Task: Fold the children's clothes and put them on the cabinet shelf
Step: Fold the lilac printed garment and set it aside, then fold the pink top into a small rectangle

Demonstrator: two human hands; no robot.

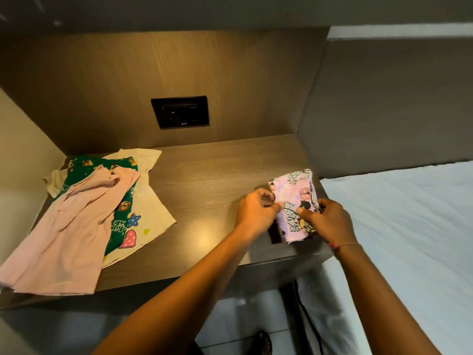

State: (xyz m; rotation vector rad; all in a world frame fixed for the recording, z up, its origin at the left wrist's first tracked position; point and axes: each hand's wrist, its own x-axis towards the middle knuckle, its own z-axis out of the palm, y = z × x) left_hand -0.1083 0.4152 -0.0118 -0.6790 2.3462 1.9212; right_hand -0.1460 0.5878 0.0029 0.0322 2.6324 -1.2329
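Note:
A small lilac printed garment (294, 198) lies folded at the right end of the wooden cabinet shelf (210, 180). My left hand (257, 210) pinches its left edge. My right hand (326, 220) grips its near right side, thumb on top of the cloth. A dark piece of fabric (275, 233) shows under the garment's near left corner. At the left end of the shelf lies a loose pile: a pink garment (69, 231) on top, a green printed garment (120, 208) under it, and a cream shirt (151, 211) with star and heart prints at the bottom.
A black socket panel (180, 111) sits in the wooden back wall. A bed with a white sheet (409, 226) borders the shelf on the right. Tiled floor and a dark sandal (261, 342) show below the shelf's front edge.

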